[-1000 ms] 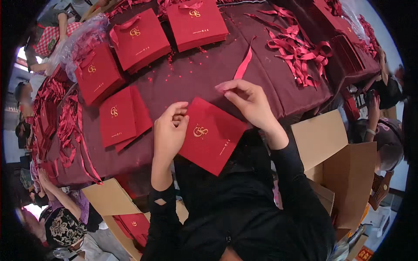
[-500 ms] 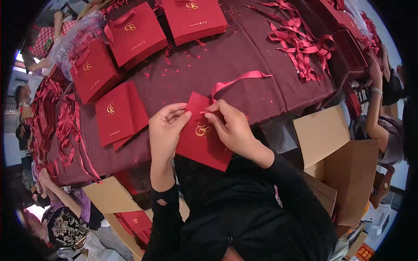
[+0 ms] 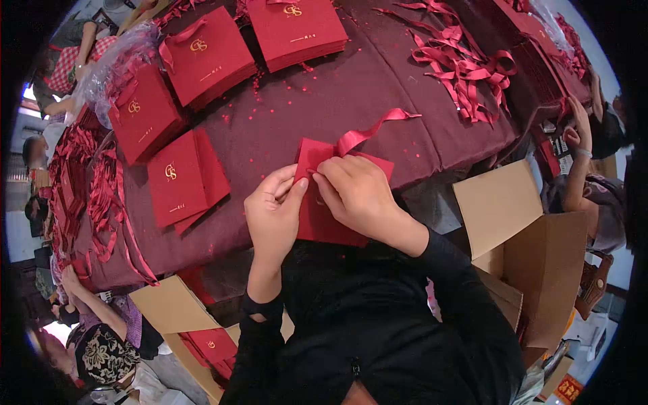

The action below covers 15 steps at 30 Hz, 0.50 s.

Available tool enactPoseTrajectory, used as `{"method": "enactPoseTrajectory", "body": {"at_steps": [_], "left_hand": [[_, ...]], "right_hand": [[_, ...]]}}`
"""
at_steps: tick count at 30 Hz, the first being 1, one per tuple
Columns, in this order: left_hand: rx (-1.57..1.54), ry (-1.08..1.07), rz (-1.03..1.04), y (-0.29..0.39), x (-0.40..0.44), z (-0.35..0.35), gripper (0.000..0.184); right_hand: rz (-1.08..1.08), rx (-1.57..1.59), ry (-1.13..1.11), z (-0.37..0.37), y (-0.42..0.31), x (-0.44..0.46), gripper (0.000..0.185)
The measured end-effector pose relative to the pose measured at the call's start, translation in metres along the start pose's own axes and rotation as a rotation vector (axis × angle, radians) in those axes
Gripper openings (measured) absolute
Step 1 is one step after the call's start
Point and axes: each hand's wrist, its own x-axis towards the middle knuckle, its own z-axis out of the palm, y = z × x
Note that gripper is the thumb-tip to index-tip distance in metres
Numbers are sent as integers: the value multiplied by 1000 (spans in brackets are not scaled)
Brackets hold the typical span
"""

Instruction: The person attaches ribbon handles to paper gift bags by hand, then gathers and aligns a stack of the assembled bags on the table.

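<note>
In front of me hangs a flat red paper gift bag (image 3: 315, 223) with a gold print, mostly covered by my fingers. My left hand (image 3: 275, 208) pinches its left edge between thumb and fingers. My right hand (image 3: 361, 196) is closed at the bag's upper part, its fingertips pressed together close to the left thumb. A red satin ribbon (image 3: 378, 125) runs out from behind the right knuckles onto the tablecloth; whether the fingertips grip its end is hidden. Left of my hands, two similar bags (image 3: 177, 181) lie overlapped on the table.
Stacks of red bags (image 3: 211, 57) line the far side of the maroon tablecloth (image 3: 270, 135), strewn with small red bits. Loose ribbons (image 3: 472, 74) lie at right, more ribbons (image 3: 104, 196) at left. Open cardboard boxes (image 3: 547, 283) stand below the edge. Other people's arms (image 3: 94, 297) reach in.
My right hand has moved a little left and up, closer to my left hand, and covers the gold print more. The bag has turned, and the ribbon's near part has shifted right.
</note>
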Motion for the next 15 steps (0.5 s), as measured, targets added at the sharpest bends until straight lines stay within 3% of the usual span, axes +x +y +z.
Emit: {"method": "enactPoseTrajectory", "body": {"at_steps": [7,9,12,15], "left_hand": [[93,14,130,0,-3,7,26],[120,11,152,0,-4,7,26],[222,-4,168,-1,-4,9,27],[-106,13,30,-5,5,7,27]], "right_hand": [[123,109,-15,-8,-7,9,10],[282,167,-175,-14,-6,13,11],[290,126,-256,-16,-1,22,11],[163,-1,-172,-6,2,18,12]]}}
